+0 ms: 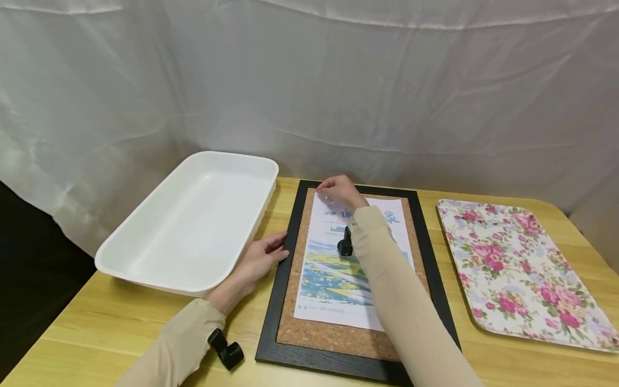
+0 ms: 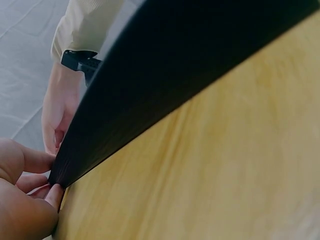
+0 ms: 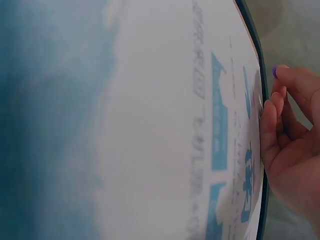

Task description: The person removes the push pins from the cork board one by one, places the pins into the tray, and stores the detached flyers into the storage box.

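A black-framed cork board lies on the table, with a printed paper sheet in blue, yellow and green over its cork. At the board's left edge, my left hand grips the black frame with thumb and fingertips. My right hand is over the sheet's upper left corner. In the right wrist view its fingertips pinch a small purple push pin, mostly hidden by the fingers. Whether the pin touches the sheet cannot be told.
A white plastic tray stands on the left, close to my left forearm. On the right lies a flowered tray. The wooden table ends at a grey-white curtain behind.
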`<state>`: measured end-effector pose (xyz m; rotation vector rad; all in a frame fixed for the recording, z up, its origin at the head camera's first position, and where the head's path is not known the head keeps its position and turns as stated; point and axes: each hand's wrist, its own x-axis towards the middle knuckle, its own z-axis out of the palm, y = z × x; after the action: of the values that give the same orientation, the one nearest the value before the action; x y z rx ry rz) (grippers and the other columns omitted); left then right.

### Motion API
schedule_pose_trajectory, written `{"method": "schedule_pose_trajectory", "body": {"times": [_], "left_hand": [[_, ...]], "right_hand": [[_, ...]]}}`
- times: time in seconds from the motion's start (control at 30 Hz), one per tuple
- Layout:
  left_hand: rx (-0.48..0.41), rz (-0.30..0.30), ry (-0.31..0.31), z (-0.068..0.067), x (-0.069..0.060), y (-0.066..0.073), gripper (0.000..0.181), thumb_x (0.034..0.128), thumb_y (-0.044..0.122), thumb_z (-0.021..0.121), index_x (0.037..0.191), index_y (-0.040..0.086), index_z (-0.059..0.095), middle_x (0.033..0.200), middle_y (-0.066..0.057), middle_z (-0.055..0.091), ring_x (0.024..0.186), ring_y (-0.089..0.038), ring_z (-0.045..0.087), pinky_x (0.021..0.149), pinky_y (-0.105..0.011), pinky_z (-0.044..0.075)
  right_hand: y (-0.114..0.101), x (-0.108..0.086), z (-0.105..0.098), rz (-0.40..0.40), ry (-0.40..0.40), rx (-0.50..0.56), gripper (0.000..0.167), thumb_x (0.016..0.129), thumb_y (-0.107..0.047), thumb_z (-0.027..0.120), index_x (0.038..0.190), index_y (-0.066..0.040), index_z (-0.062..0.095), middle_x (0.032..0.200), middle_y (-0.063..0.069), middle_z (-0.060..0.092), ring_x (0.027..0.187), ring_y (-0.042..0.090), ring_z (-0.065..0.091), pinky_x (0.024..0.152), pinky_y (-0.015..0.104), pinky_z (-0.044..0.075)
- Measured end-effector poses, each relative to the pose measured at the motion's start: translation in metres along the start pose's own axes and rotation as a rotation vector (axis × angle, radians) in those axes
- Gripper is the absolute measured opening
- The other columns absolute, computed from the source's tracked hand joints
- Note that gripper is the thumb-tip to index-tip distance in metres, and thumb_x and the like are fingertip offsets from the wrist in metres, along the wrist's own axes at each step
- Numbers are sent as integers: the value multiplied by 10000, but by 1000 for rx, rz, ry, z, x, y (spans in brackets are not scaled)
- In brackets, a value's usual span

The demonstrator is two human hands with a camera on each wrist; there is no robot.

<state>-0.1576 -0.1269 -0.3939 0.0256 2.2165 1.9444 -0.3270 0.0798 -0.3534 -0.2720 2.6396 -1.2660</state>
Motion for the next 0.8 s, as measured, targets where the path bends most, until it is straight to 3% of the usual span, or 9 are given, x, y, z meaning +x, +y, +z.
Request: {"method": "schedule_pose_trajectory", "body": {"times": [0.17,0.37,0.57,0.8], "left_hand": [[13,0,2,0,1,-1,534,964,-4,553,1469,3,381,1483,-226,364,1356,-336,356,1069,-431,350],[25,1,-3,-2,2,-1,536,965,-1,552,1472,4,376,1484,-229,361,1358,-340,352,1067,-434,353],[29,4,4,-5,2,-1,536,965,-10,546,1472,-5,371,1481,-233,365,1362,-340,345,1069,-430,350],[22,0,1,-6,3,-2,532,966,-2,548,1470,-3,376,1477,-228,372,1362,-334,346,1069,-431,351]], "right_hand": [[4,0,-7,-19,-14,43,189,971,-142,602,1079,-22,700,1061,107,638,847,191,542,735,275,468],[8,-1,-20,3,1,57,193,973,-113,591,1087,19,676,1039,132,634,859,184,546,735,261,489],[14,-5,-41,58,34,47,236,973,-95,585,1162,30,651,1065,160,630,890,232,567,783,314,505],[25,-15,-71,80,72,56,282,985,-98,549,1219,50,604,1162,166,580,1039,314,550,894,383,504]]}}
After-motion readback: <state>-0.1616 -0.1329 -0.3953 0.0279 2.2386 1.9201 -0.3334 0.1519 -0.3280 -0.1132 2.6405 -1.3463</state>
